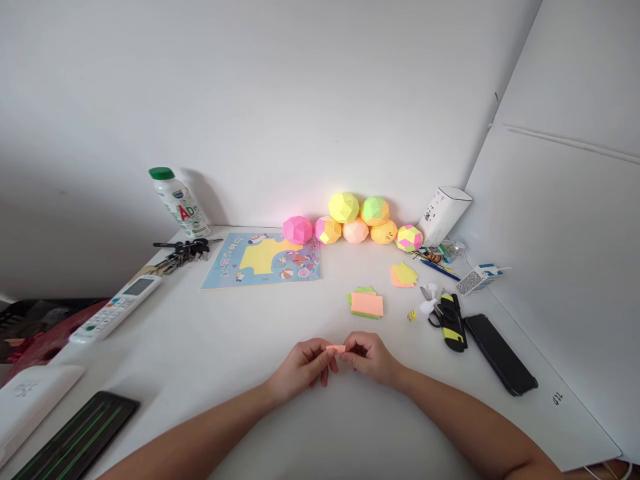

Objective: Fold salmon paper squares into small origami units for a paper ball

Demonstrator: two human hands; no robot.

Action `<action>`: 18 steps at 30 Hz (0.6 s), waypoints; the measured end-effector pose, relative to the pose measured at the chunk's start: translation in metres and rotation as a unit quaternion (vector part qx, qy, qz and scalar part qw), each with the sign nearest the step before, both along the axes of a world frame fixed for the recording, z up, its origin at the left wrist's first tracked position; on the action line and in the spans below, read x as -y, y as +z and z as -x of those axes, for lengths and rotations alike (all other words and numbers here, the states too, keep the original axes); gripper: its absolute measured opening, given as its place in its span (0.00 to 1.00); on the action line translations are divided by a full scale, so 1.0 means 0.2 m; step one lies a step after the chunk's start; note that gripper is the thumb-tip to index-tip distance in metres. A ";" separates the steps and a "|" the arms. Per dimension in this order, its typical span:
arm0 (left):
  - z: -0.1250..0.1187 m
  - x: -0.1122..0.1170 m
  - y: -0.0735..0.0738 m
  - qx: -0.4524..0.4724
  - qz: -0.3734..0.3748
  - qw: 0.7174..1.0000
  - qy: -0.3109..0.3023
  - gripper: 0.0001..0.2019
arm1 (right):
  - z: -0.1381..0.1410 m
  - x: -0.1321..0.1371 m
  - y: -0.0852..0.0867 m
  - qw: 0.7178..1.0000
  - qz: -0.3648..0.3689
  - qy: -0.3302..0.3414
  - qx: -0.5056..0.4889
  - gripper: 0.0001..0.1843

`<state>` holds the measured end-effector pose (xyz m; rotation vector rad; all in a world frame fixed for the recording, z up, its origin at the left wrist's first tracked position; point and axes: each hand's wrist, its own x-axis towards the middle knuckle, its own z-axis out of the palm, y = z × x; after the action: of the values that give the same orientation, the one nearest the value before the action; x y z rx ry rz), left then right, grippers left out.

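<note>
A small folded piece of pink paper (336, 349) is pinched between both my hands over the white table (210, 347). My left hand (303, 368) grips its left end with curled fingers. My right hand (371, 356) grips its right end, fingers curled too. Just beyond my hands lies a stack of orange and green paper squares (367, 304). A second small pile of orange and yellow squares (403, 275) lies further right.
Several paper balls (355, 221) line the wall. A picture sheet (264, 259), keys (183, 252), bottle (179, 202) and remote (116, 308) sit left. Scissors (434, 308), a black-yellow tool (453, 323), phone (500, 353), white cup (442, 215) and small box (479, 278) sit right.
</note>
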<state>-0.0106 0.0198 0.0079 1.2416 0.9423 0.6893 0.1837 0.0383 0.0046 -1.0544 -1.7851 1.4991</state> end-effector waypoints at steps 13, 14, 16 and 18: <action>0.00 -0.01 0.03 0.028 0.045 0.998 0.033 0.19 | 0.01 0.02 -0.02 0.992 -0.119 -0.017 -0.032 0.10; 0.00 -0.01 0.03 0.032 0.049 0.998 0.037 0.19 | 0.01 0.02 -0.01 0.989 -0.142 -0.012 -0.032 0.10; 0.00 -0.01 0.04 0.041 0.055 0.997 0.047 0.18 | 0.01 0.02 -0.01 0.982 -0.184 -0.006 -0.036 0.10; 0.00 -0.01 0.04 0.047 0.054 0.996 0.049 0.18 | 0.01 0.02 -0.02 0.976 -0.215 -0.003 -0.038 0.09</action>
<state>-0.0113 0.0227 0.0152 1.0649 0.9548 0.7571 0.1817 0.0353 0.0012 -0.7727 -1.9313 1.0614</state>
